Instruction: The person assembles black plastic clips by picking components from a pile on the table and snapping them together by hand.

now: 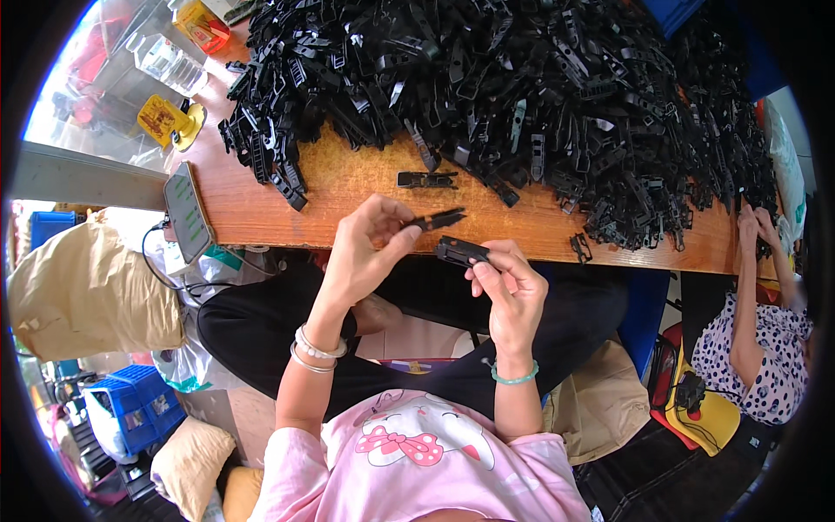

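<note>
Just over the table's near edge, my left hand [370, 248] pinches a slim black plastic piece [437, 219] with a forked end pointing right. To its right, my right hand [511, 291] grips a boxier black plastic part [461, 251] between thumb and fingers, its free end tilted toward the left hand. The two pieces are close together but apart. Beyond them, one loose black part [427, 180] lies on the wooden table [339, 183]. A large heap of similar black plastic parts [452, 78] covers most of the tabletop.
A phone [188, 213] leans at the table's left edge, with a cable below. Behind it are a yellow holder [165, 122], a clear bottle [170, 65] and an orange-labelled bottle [202, 26]. At far right a co-worker's hands [757, 224] work by the heap. A blue crate [139, 407] sits lower left.
</note>
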Available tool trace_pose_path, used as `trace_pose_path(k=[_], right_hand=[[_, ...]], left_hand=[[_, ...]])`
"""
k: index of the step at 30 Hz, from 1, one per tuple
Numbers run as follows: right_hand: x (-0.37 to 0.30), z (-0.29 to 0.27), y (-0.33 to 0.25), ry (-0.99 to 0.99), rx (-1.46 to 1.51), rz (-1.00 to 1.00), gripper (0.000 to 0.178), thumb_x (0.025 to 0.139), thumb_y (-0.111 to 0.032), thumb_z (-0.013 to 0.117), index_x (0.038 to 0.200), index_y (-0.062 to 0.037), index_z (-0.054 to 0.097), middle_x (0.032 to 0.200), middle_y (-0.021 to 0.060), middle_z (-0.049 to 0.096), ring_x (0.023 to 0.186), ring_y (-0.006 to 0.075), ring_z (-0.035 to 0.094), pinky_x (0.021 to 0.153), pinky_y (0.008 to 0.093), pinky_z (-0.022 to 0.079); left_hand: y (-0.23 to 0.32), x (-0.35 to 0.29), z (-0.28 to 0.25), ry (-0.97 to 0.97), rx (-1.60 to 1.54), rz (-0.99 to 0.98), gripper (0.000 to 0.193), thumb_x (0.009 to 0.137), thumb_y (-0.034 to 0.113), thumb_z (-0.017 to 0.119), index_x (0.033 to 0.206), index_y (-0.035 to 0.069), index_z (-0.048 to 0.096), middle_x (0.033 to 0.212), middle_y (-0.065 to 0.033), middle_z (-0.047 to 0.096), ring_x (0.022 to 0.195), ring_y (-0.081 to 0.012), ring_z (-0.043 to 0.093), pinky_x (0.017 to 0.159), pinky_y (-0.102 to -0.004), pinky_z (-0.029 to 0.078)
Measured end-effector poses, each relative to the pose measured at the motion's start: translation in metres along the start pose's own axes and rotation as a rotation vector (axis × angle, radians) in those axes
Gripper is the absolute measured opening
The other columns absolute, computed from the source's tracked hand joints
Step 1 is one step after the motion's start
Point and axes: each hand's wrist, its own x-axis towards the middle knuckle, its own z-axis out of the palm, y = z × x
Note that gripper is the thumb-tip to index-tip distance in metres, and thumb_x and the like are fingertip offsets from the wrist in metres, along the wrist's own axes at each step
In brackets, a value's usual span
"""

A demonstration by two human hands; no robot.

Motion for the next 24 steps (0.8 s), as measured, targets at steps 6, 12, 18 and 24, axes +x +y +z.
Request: trace_pose_path(k=[6, 12, 18, 24], right_hand=[[0.001, 0.012, 0.002, 0.098, -0.322, -0.129, 0.012, 0.081, -0.002, 0.068, 0.084, 0.0082, 0.063, 0.083, 0.0083, 0.06, 0.063, 0.0111, 0.057, 0.055, 0.0213, 0.044], [-0.004, 0.009, 0.01, 0.005, -0.411, -0.188, 0.015, 0.074, -0.003, 0.074, 0.081, 0.0049, 0.063, 0.077, 0.0054, 0.059, 0.061, 0.0116, 0.053, 0.054, 0.0236, 0.042], [-0.008, 0.02, -0.008, -0.04, -0.1, 0.062, 0.02, 0.079, 0.002, 0.068, 0.098, 0.0052, 0.063, 0.095, 0.006, 0.057, 0.07, 0.0091, 0.058, 0.056, 0.02, 0.042], [-0.003, 0.013, 0.005, -0.033, -0.061, 0.094, 0.019, 0.087, -0.002, 0.061, 0.104, 0.0068, 0.061, 0.088, 0.0058, 0.058, 0.072, 0.0106, 0.061, 0.052, 0.0186, 0.041]], left_hand=[[-0.001, -0.013, -0.005, -0.195, -0.395, -0.344, 0.028, 0.092, 0.021, 0.057, 0.09, -0.006, 0.06, 0.066, -0.0044, 0.057, 0.054, -0.0079, 0.05, 0.052, -0.0219, 0.04], [0.0, -0.02, 0.017, -0.135, -0.394, -0.3, 0.021, 0.085, 0.016, 0.067, 0.095, -0.001, 0.061, 0.064, 0.0039, 0.051, 0.057, -0.0042, 0.044, 0.054, -0.0205, 0.038], [0.001, -0.022, 0.007, -0.186, -0.284, -0.039, 0.017, 0.078, 0.011, 0.073, 0.085, -0.002, 0.064, 0.075, -0.0011, 0.058, 0.066, -0.0066, 0.052, 0.058, -0.0209, 0.04], [-0.002, 0.008, -0.014, -0.006, 0.082, 0.041, 0.014, 0.087, 0.01, 0.057, 0.094, -0.001, 0.062, 0.085, -0.0102, 0.057, 0.069, -0.0139, 0.056, 0.056, -0.0276, 0.044]])
